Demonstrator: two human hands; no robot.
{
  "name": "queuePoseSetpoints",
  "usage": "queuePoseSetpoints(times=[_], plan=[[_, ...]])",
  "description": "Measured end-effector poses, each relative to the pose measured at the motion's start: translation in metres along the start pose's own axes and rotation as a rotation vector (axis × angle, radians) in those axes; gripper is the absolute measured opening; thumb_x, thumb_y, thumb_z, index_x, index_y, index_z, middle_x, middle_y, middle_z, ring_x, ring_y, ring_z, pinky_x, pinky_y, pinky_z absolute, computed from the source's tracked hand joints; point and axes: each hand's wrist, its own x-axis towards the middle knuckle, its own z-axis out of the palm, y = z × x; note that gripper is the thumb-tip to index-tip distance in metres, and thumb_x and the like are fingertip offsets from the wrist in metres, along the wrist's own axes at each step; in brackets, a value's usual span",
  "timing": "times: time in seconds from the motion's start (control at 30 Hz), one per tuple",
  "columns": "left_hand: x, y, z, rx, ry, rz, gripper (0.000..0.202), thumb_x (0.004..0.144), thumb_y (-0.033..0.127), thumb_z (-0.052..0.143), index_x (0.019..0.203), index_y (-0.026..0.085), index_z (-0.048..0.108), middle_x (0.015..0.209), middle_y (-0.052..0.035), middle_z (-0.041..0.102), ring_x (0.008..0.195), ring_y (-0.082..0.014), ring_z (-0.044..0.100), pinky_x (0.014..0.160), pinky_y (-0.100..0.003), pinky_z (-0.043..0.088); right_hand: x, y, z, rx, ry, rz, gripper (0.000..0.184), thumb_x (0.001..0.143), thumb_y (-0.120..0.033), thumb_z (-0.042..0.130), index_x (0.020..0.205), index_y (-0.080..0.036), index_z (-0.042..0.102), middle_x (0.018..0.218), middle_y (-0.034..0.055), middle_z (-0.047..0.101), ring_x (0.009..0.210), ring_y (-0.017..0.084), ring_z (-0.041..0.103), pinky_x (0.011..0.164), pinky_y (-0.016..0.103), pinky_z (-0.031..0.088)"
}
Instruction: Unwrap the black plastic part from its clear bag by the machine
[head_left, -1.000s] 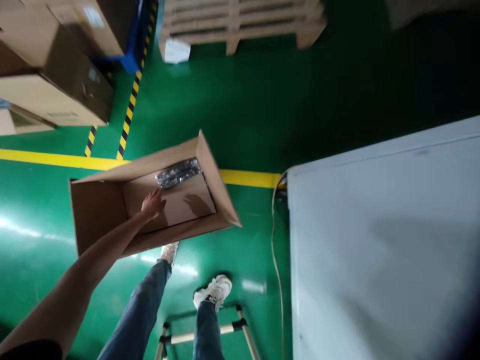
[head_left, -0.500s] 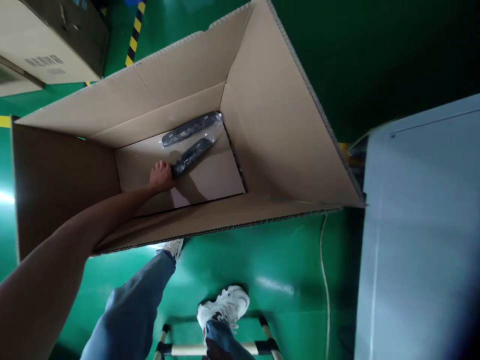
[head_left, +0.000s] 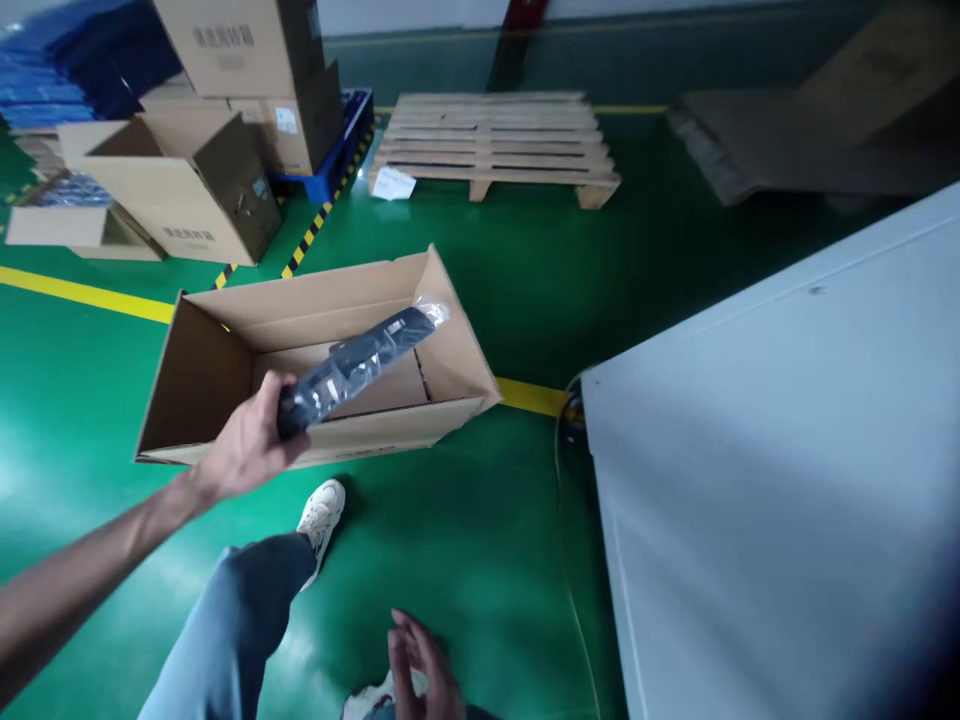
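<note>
Left hand [head_left: 255, 435] grips slim film-wrapped bar [head_left: 364, 362]; oblong cardboard box [head_left: 199, 375] beneath.

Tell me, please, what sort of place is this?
Probably a warehouse or factory floor: a wooden pallet, stacked cardboard boxes and black-and-yellow striped marking on a green floor suggest it.

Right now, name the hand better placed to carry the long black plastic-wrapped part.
Left, likely: the left hand grips the black part by one end over the open brown cardboard box; the right hand hangs low, apart from both.
</note>
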Motion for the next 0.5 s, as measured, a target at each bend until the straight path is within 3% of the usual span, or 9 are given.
queuePoseSetpoints(times=[0.1,0.2,0.23,0.3,0.4,0.5], plan=[[-0.095,0.019,0.001,-0.148,0.022,0.066,0.044,0.083,0.039,0.064,0.124,0.026,0.051,0.083,-0.0008,0.066,0.059,-0.0189,0.059,0.053,-0.03,0.049,0.006,-0.058,0.002,0.118,-0.09,-0.016,0.044,0.098,-0.054,0.065,0.126,-0.022,0.075,0.104,0.0122,0.084,0.095,0.029,0.082,0.084,0.038,0.07],[-0.182,0.022,0.021,-0.244,0.038,0.121,0.042,0.088,0.039,0.067,0.126,0.033,0.051,0.088,-0.0023,0.069,0.062,-0.022,0.064,0.052,-0.033,0.054,0.002,-0.121,0.008,0.344,-0.006,-0.117,0.066,0.099,-0.059,0.06,0.152,-0.021,0.051,0.124,0.015,0.077,0.103,0.027,0.079,0.088,0.041,0.069],[-0.208,0.02,0.027,-0.255,0.056,0.141,0.042,0.089,0.036,0.067,0.127,0.033,0.051,0.094,-0.0044,0.072,0.067,-0.0234,0.069,0.056,-0.035,0.058,-0.003,-0.139,0.009,0.39,0.018,-0.146,0.072,0.097,-0.061,0.062,0.154,-0.021,0.047,0.126,0.0152,0.076,0.107,0.027,0.078,0.091,0.043,0.068],[-0.25,0.018,0.032,-0.28,0.067,0.159,0.043,0.089,0.034,0.07,0.127,0.032,0.051,0.099,-0.0057,0.074,0.071,-0.0239,0.073,0.059,-0.034,0.061,-0.016,-0.166,0.01,0.38,0.044,-0.11,0.063,0.096,-0.056,0.066,0.148,-0.022,0.052,0.126,0.0136,0.077,0.108,0.027,0.077,0.093,0.042,0.067],[-0.288,0.019,0.021,-0.391,-0.08,0.076,0.054,0.084,0.04,0.082,0.128,0.031,0.052,0.106,-0.0066,0.075,0.084,-0.0258,0.077,0.068,-0.034,0.065,-0.044,-0.186,0.005,0.285,0.028,-0.038,0.045,0.095,-0.049,0.068,0.132,-0.024,0.062,0.109,0.0081,0.081,0.096,0.025,0.078,0.085,0.039,0.067],[-0.296,0.025,-0.002,-0.685,-0.355,-0.089,0.062,0.088,0.057,0.077,0.139,0.029,0.055,0.127,-0.0127,0.071,0.115,-0.0313,0.072,0.094,-0.043,0.064,-0.074,-0.192,0.002,0.233,-0.061,-0.05,0.031,0.096,-0.045,0.066,0.119,-0.024,0.066,0.099,0.0051,0.082,0.089,0.023,0.078,0.08,0.035,0.066]])
